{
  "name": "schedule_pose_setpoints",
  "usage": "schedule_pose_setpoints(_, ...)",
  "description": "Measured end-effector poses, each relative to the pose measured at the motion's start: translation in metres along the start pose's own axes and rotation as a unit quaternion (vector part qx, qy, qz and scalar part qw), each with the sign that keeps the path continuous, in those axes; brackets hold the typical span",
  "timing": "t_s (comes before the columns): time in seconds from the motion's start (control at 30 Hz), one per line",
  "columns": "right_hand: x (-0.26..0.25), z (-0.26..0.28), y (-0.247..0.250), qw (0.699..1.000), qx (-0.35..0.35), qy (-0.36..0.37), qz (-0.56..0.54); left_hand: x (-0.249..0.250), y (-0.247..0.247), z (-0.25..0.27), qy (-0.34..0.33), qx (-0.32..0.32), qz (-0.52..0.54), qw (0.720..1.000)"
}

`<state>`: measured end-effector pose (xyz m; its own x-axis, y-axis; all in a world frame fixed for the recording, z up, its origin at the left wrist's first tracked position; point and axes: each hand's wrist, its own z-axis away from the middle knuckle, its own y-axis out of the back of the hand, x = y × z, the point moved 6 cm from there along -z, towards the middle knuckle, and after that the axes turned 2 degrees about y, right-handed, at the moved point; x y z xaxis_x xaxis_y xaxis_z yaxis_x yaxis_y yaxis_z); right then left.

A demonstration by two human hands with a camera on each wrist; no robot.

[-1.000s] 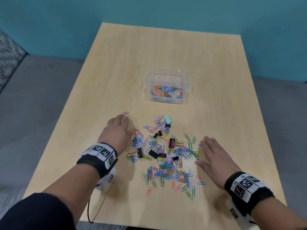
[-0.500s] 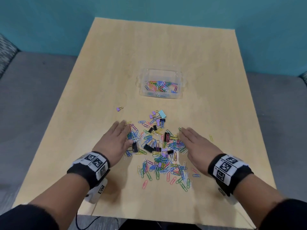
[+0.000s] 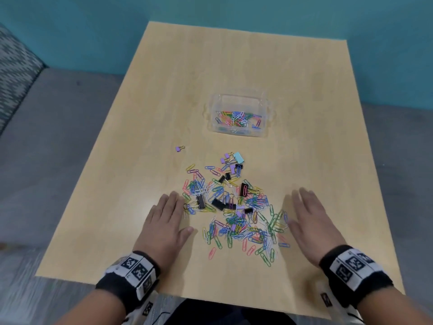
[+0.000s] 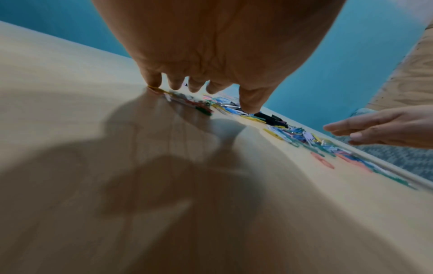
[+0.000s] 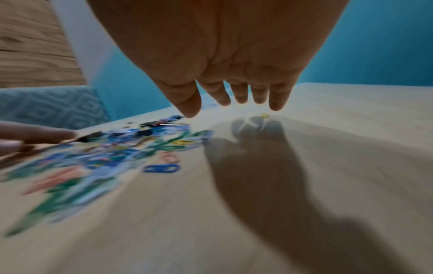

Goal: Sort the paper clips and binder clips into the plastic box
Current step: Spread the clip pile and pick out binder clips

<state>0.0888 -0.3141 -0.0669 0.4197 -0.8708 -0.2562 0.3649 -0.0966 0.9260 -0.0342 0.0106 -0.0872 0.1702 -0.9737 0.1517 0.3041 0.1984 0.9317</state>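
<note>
Left hand [image 3: 164, 227] and right hand [image 3: 311, 226], fingers spread flat, flank a heap of coloured wire paper clips [image 3: 236, 225] and black binder clips [image 3: 219, 204] on the pale wood-grain bench [image 3: 234, 66]. The clear rectangular plastic box [image 3: 266, 113] sits beyond, holding paper clips.

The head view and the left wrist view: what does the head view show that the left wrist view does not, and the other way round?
Only the head view shows the plastic box with paper clips inside, the lone purple binder clip apart from the pile, and both wristbands. Only the left wrist view shows the left hand from below, its palm off the table and its fingers reaching down to the surface at the clips. Both show the pile of clips, the table and the right hand, open beside the pile.
</note>
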Motion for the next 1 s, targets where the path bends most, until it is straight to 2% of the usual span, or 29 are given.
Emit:
schedule_pose_setpoints(0.07,0.009,-0.008,-0.003,0.999,-0.019,-0.025,0.023,0.002,-0.002,-0.001,0.009,-0.002,-0.005,1.000)
schedule_pose_setpoints(0.23,-0.021,0.008,-0.020,0.996,-0.063,0.042,0.051,0.001,-0.013,0.014,0.032,-0.020,0.008,0.999)
schedule_pose_setpoints(0.33,-0.034,0.033,-0.031,0.995,-0.066,0.049,0.051,0.007,-0.019,0.033,0.037,-0.016,0.008,0.999)
schedule_pose_setpoints(0.43,-0.053,0.046,-0.042,0.997,-0.057,0.046,0.035,0.030,-0.022,0.044,0.004,-0.003,0.018,1.000)
schedule_pose_setpoints(0.57,-0.083,0.044,-0.043,0.993,-0.064,0.098,0.005,0.060,-0.023,0.043,-0.057,0.003,0.042,0.998)
schedule_pose_setpoints(0.67,-0.081,0.045,-0.035,0.991,-0.063,0.118,-0.021,0.072,-0.015,0.043,-0.096,0.010,0.055,0.994)
schedule_pose_setpoints(0.8,-0.084,0.046,-0.032,0.985,-0.057,0.157,0.046,0.084,-0.010,0.041,-0.141,0.009,-0.008,0.990)
schedule_pose_setpoints(1.0,-0.104,0.047,-0.030,0.973,-0.054,0.191,0.113,0.083,-0.013,0.041,-0.152,0.005,-0.040,0.987)
